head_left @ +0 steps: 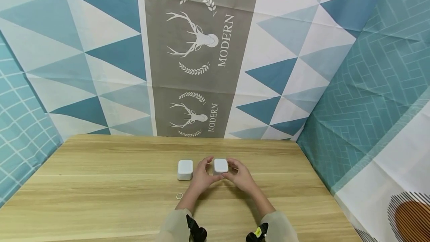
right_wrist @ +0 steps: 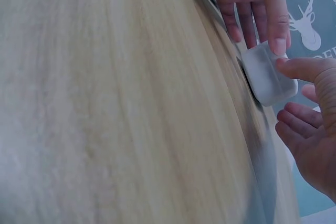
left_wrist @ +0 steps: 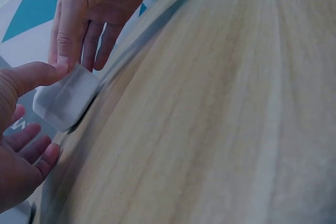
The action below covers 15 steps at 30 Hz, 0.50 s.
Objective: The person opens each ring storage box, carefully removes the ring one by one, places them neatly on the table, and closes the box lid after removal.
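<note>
A small white rounded box (head_left: 220,165) stands upright between both hands, close over the wooden table. My left hand (head_left: 201,176) curves round its left side, with the thumb (left_wrist: 39,75) on the near face and the other fingers spread beside it. From the right, my right hand (head_left: 242,177) holds the same box, its thumb (right_wrist: 299,67) on the near face close to the left thumb and its index fingertip at the far right corner. The lower front of the box is partly hidden by the thumbs in the head view. A second white box (head_left: 185,169) stands just left of my left hand.
A small ring (head_left: 179,196) lies on the wooden table (head_left: 111,197), left of my left forearm. Behind the table hangs a cloth (head_left: 188,81) with triangles and deer heads. Teal patterned cloths flank both sides.
</note>
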{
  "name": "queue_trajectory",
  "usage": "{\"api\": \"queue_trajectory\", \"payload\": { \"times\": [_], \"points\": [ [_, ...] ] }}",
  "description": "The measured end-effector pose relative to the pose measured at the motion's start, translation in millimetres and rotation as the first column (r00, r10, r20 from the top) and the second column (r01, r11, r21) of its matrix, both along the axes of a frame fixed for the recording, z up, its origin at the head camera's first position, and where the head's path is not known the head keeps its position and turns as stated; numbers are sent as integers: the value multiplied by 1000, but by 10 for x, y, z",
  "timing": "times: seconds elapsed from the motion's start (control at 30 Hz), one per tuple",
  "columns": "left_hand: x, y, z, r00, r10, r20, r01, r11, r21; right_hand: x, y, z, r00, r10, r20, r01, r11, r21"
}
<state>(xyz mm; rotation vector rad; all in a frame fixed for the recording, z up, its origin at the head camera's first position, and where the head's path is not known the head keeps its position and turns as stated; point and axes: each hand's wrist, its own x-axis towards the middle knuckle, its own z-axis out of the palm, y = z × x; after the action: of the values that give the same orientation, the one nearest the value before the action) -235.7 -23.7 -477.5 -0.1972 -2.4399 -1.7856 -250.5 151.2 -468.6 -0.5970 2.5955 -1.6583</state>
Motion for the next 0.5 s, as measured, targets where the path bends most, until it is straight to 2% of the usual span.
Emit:
{"api": "queue_trajectory", "payload": {
  "times": [0.1,0.27,0.5],
  "points": [
    [-31,-10,-13,999,-31,13,31,999,12,-3,13,6,1000,28,12,-28,1000,-3],
    [-62,-22,-24,997,-71,38,70,997,30,97,-32,184,998,47,36,-46,999,-21],
    [-96,-20,-47,996,-82,38,82,997,-1,127,-60,245,998,45,49,-44,999,-23]
  ]
}}
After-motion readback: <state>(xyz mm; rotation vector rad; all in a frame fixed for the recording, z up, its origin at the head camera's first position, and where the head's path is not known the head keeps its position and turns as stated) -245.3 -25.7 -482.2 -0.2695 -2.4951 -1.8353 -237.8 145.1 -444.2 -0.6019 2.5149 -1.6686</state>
